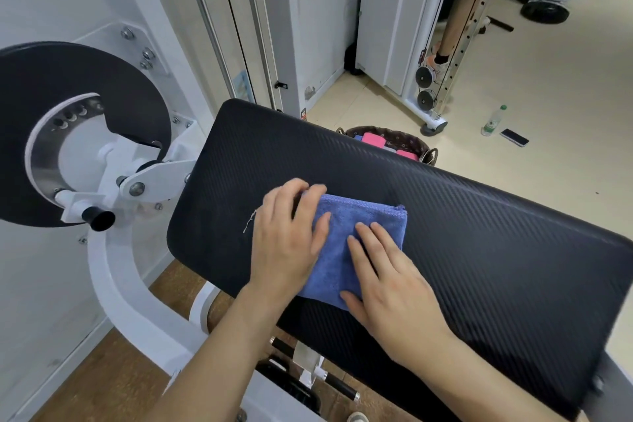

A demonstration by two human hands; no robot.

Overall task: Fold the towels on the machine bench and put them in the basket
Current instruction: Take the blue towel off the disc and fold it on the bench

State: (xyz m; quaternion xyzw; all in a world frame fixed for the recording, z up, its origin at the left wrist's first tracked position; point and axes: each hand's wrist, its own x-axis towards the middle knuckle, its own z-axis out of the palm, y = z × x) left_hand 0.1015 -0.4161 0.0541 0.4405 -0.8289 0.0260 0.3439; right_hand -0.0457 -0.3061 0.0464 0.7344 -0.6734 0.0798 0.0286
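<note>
A blue towel (346, 243), folded into a small rectangle, lies on the black padded machine bench (496, 250). My left hand (287, 236) rests on its left edge with the fingers curled over the far corner. My right hand (387, 274) presses flat on the towel's near right part, fingers spread. Beyond the bench's far edge stands a dark woven basket (416, 144) with folded pink and blue towels inside, partly hidden by the bench.
A white machine frame with a black round disc (68, 120) stands on the left. On the tiled floor to the right lie a plastic bottle (493, 120) and a phone (514, 137). Another person's leg (452, 27) shows behind a white rack.
</note>
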